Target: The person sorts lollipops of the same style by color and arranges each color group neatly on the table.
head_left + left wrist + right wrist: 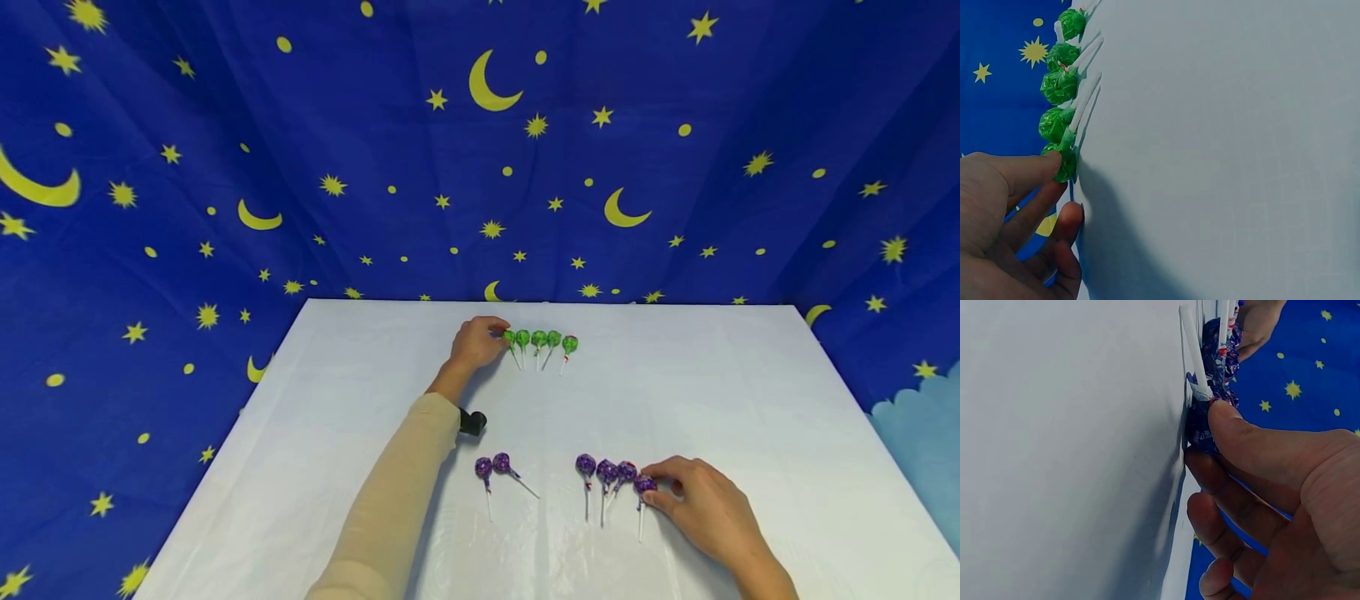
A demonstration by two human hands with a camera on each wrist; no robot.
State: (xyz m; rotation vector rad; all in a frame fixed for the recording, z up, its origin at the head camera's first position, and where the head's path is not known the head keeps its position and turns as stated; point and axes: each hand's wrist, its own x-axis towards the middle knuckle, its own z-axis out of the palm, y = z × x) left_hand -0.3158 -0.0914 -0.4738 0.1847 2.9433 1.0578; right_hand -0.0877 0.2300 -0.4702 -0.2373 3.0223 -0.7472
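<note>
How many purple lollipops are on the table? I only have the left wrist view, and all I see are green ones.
Observer: Six purple lollipops, in a pair and a group of four.
Operator: Is the right hand doing anything?
Observer: Yes, the right hand pinches the rightmost purple lollipop by its head, thumb on top.
Operator: Where are they relative to the green row?
Observer: The green lollipops lie at the far side of the white table; the purple ones lie nearer the person.
Operator: And my left hand?
Observer: From the head view, the left hand touches the leftmost green lollipop.
</note>
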